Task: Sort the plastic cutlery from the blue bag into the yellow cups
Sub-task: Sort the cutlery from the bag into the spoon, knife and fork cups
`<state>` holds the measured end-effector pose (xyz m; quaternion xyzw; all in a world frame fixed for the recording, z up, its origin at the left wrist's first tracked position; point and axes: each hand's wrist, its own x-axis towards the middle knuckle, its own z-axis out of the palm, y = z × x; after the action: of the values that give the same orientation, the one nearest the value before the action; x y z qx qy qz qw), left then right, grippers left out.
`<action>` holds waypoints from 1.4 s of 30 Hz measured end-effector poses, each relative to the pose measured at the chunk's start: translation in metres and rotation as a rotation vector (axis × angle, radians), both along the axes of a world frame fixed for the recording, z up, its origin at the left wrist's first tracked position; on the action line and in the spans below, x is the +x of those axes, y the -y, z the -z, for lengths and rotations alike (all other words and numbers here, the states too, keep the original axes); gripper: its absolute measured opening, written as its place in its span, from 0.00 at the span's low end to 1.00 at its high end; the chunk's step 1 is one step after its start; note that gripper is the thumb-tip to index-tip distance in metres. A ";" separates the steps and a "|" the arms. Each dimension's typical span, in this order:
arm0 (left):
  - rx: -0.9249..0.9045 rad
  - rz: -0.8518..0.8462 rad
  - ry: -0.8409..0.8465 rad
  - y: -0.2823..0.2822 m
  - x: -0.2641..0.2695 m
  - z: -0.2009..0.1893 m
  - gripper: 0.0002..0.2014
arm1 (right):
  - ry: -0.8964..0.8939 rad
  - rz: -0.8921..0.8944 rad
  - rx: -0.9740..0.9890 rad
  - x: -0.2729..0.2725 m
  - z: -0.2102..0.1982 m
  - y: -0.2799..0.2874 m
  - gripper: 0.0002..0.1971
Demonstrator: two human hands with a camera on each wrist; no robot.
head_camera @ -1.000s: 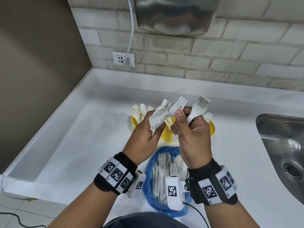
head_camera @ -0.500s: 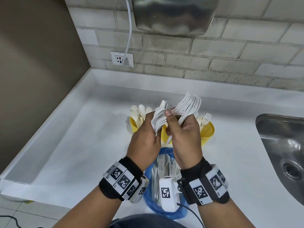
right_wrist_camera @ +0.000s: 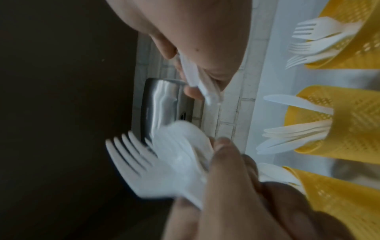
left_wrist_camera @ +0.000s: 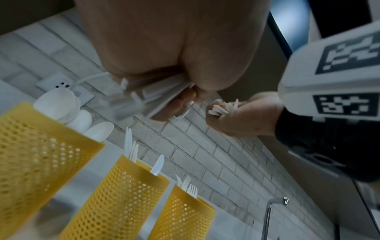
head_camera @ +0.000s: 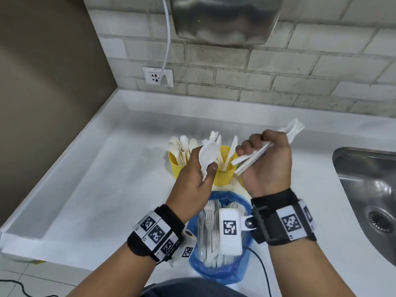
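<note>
Cutlery in sorting. The left hand [head_camera: 192, 181] pinches white spoons [head_camera: 207, 154] by the handles between thumb and curled fingers, bowls up, above the cups. The right hand [head_camera: 267, 159] is fisted round a bundle of forks [head_camera: 293, 129], tines pointing back and right. Three yellow cups [left_wrist_camera: 127, 194] stand in a row on the counter [head_camera: 96, 179], holding spoons, knives and forks in turn. The blue bag [head_camera: 222, 273], nearest the person, holds more cutlery. A sink [head_camera: 364, 189] lies to the right.
</note>
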<state>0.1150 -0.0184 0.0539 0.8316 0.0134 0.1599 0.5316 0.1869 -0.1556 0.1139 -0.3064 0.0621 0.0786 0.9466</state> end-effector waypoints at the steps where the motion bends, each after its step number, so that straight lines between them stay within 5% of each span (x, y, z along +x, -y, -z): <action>1: -0.054 -0.003 -0.006 -0.001 0.001 -0.001 0.18 | 0.013 -0.007 0.035 0.001 -0.001 0.006 0.14; 5: -0.172 -0.002 -0.027 -0.005 0.002 -0.005 0.23 | 0.141 -0.080 -0.053 -0.009 -0.008 0.014 0.13; 10: -0.172 0.053 0.027 -0.008 0.003 -0.008 0.25 | 0.512 -0.047 -0.679 -0.034 -0.004 0.001 0.02; 14: -0.161 0.118 0.068 -0.010 0.003 -0.009 0.22 | 0.740 -0.153 -0.978 -0.040 -0.003 -0.002 0.13; 24: -0.139 0.123 0.010 -0.016 -0.002 -0.015 0.24 | 0.891 -0.114 -1.134 -0.028 -0.006 0.005 0.11; 34: -0.018 0.185 0.059 -0.014 -0.002 -0.024 0.22 | 1.094 -0.285 -1.407 -0.022 -0.006 0.008 0.13; 42: -0.057 0.164 -0.070 -0.018 -0.005 -0.022 0.23 | 0.902 0.009 -1.119 -0.023 -0.015 0.016 0.07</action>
<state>0.1098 -0.0001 0.0762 0.8195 -0.0316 0.0862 0.5657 0.1640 -0.1714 0.1293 -0.7481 -0.3026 -0.1031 0.5815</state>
